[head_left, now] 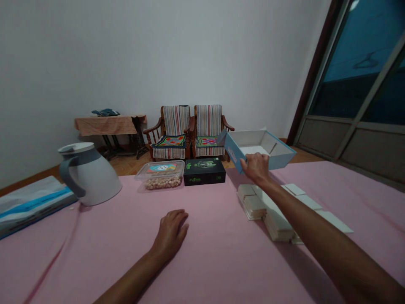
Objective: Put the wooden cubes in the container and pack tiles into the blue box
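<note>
My right hand [257, 166] grips the near wall of a light-blue cardboard box [280, 161] with a white inside. The box is tilted and held above the far right of the pink-covered table [202, 261]. Beneath my right forearm lie several stacks of white cards or paper pieces [278, 219], partly hidden by the arm. My left hand [171, 232] rests on the pink cloth near the middle, its fingers loosely curved and apart, with nothing in them. Beyond it are a clear plastic tub [161, 181] of round, pale nut-like pieces and a black box [204, 172] with green print.
A white and grey jug [91, 177] stands at the left, beside a flat blue and white package [34, 204]. Past the table are two wooden armchairs [175, 126] and a cloth-covered side table [107, 126] against the wall. A glazed door [357, 97] is at the right.
</note>
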A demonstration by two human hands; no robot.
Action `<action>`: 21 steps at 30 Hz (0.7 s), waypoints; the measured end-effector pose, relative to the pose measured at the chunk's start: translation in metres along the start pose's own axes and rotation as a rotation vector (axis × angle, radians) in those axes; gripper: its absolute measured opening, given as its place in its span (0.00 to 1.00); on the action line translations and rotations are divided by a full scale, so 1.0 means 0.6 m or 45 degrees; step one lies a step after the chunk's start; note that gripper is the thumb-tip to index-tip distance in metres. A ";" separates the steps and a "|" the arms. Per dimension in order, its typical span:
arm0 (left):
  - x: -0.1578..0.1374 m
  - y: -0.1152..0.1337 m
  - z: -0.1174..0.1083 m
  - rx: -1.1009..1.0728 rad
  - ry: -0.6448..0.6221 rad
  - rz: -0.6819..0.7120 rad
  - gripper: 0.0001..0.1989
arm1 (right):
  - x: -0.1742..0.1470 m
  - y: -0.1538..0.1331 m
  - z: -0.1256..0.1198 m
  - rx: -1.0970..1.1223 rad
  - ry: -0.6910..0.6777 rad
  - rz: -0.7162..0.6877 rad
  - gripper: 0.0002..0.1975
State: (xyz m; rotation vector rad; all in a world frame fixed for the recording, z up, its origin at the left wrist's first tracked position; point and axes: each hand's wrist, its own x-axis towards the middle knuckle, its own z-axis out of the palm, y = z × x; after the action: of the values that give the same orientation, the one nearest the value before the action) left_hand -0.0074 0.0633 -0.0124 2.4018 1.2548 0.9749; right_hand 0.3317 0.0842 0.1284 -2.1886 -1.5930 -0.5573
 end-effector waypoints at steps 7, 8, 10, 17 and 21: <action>-0.006 0.046 -0.023 -0.180 0.111 -0.032 0.12 | -0.144 -0.058 -0.119 0.193 0.313 -0.410 0.14; -0.011 0.064 -0.033 -0.235 0.138 -0.061 0.11 | -0.169 -0.070 -0.134 0.223 0.332 -0.449 0.14; -0.028 0.100 -0.057 -0.341 0.194 -0.075 0.09 | -0.219 -0.097 -0.157 0.268 0.337 -0.544 0.13; -0.127 0.176 -0.124 -0.494 0.461 -0.229 0.16 | -0.380 -0.190 -0.171 0.447 0.383 -0.770 0.08; -0.160 0.171 -0.140 -0.765 0.474 -0.420 0.28 | -0.440 -0.226 -0.154 0.508 0.351 -0.817 0.08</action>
State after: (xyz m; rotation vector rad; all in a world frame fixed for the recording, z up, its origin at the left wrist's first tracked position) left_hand -0.0377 -0.0811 0.0593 1.5531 1.1932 1.4741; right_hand 0.1194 -0.1372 0.0787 -1.2400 -2.0248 -0.6130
